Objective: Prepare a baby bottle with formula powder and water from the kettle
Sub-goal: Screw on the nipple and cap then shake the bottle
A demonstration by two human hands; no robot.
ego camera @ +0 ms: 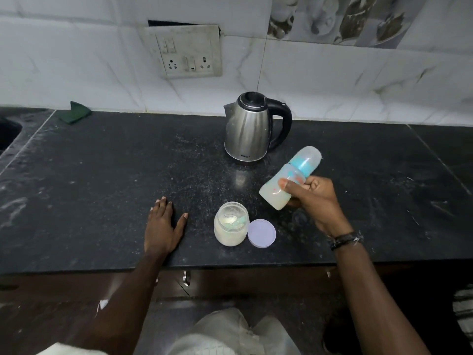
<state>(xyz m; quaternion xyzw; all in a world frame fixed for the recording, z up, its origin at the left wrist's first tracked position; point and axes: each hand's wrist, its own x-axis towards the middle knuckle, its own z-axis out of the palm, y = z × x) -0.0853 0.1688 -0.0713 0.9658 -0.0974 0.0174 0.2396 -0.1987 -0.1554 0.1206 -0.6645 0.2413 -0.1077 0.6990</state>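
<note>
My right hand grips a baby bottle above the counter, tilted with its capped top up and to the right. The bottle has a blue collar, a clear cap and milky liquid inside. An open jar of formula powder stands near the front edge with a blue-green scoop resting in it. Its lilac lid lies flat just right of the jar. A steel kettle with a black handle stands behind, lid closed. My left hand lies flat on the counter, fingers spread, left of the jar.
The black stone counter runs to a tiled wall with a socket panel. A green cloth lies at the back left by a sink edge. Cabinet doors sit below the front edge.
</note>
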